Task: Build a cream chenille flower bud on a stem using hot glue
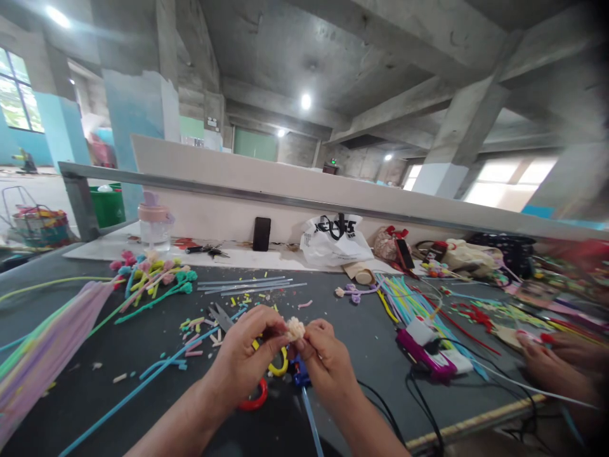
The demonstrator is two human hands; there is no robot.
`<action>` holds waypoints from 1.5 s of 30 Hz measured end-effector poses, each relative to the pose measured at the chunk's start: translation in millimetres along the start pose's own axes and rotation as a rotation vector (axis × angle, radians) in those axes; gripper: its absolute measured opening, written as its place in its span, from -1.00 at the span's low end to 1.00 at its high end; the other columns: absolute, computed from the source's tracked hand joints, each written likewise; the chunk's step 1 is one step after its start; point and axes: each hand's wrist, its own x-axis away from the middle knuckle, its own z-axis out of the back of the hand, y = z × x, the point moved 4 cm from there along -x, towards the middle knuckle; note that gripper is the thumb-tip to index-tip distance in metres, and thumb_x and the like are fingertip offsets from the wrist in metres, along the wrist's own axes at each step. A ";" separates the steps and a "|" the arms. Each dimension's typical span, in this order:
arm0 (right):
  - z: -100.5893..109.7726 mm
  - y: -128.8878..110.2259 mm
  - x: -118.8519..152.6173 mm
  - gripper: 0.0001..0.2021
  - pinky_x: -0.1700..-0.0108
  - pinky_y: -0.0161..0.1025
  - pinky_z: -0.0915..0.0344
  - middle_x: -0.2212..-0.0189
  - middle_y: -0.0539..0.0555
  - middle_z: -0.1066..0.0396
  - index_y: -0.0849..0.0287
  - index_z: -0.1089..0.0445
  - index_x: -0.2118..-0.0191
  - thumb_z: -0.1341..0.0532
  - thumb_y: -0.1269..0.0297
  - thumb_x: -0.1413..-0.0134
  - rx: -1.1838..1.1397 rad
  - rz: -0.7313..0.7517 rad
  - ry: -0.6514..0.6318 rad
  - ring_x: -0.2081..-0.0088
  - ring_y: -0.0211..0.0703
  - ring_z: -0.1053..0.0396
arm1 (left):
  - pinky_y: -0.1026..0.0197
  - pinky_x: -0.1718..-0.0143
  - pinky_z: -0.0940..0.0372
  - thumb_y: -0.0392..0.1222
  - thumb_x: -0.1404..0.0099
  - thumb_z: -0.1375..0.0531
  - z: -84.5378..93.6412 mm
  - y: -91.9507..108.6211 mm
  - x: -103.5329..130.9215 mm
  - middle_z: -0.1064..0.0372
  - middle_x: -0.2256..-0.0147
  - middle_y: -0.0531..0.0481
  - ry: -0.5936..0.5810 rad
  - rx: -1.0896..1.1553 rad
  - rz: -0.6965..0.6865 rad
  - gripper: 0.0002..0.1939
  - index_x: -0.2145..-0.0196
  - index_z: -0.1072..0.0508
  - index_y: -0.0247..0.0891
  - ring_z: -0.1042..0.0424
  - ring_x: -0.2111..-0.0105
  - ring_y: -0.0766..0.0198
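Note:
A small cream fuzzy flower [295, 328], seemingly made of pipe cleaner, is held up between my two hands over the middle of the table. My left hand [250, 349] pinches its left side with thumb and fingers. From the right, my right hand [328, 355] grips it, the fingertips closed together. Under my left hand lies a pair of scissors [221, 317] with red and yellow handles, partly hidden. A blue glue gun [299, 373] with a translucent glue stick [311, 422] behind it shows between my wrists.
Pipe-cleaner bundles [71, 346] and coloured flower stems [162, 276] lie left. Clear glue sticks [252, 285] and cut scraps [195, 336] are scattered ahead. On the right are a purple glue gun [428, 358], its cables, and another person's hands [552, 358]. A bottle [155, 225] stands behind.

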 end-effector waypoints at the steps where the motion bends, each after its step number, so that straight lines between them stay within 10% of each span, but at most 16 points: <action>1: -0.4 0.1 0.7 -0.60 0.19 -0.23 -0.11 0.61 -0.07 -0.35 0.15 -0.29 0.50 0.11 0.18 -0.29 0.011 -0.003 -0.002 0.52 -0.31 -0.26 | 0.30 0.37 -0.15 -0.31 -0.13 -0.22 0.0 0.0 -0.1 -0.30 0.49 0.02 -0.003 -0.005 -0.014 -0.92 0.50 -0.40 -0.23 -0.27 0.43 0.29; 17: -0.5 -4.4 7.3 -0.76 0.04 -0.16 0.04 0.58 -0.09 -0.35 0.15 -0.28 0.46 0.01 0.39 -0.20 0.142 0.032 0.080 0.50 -0.32 -0.27 | 0.33 0.26 -0.23 -0.47 -0.23 -0.07 1.0 3.0 8.0 -0.22 0.32 -0.01 -0.113 -0.280 -0.359 -0.84 0.33 -0.32 -0.24 -0.28 0.30 0.36; 33: 0.9 -8.4 7.4 -0.79 0.07 -0.17 0.00 0.61 -0.09 -0.31 0.17 -0.27 0.45 0.01 0.45 -0.17 0.189 0.075 0.129 0.53 -0.32 -0.22 | 0.35 0.25 -0.24 -0.47 -0.21 -0.11 0.5 5.8 7.0 -0.28 0.38 0.02 -0.073 -0.379 -0.394 -0.85 0.36 -0.28 -0.26 -0.29 0.30 0.36; 45: -3.9 6.3 5.0 -0.57 0.07 -0.12 -0.08 0.66 -0.07 -0.32 0.14 -0.41 0.51 0.05 0.08 -0.24 -0.193 -0.134 0.005 0.56 -0.29 -0.23 | 0.34 0.31 -0.28 -0.47 -0.19 -0.13 11.3 7.1 6.8 -0.27 0.32 0.00 0.096 -0.311 -0.371 -0.82 0.29 -0.32 -0.24 -0.33 0.31 0.36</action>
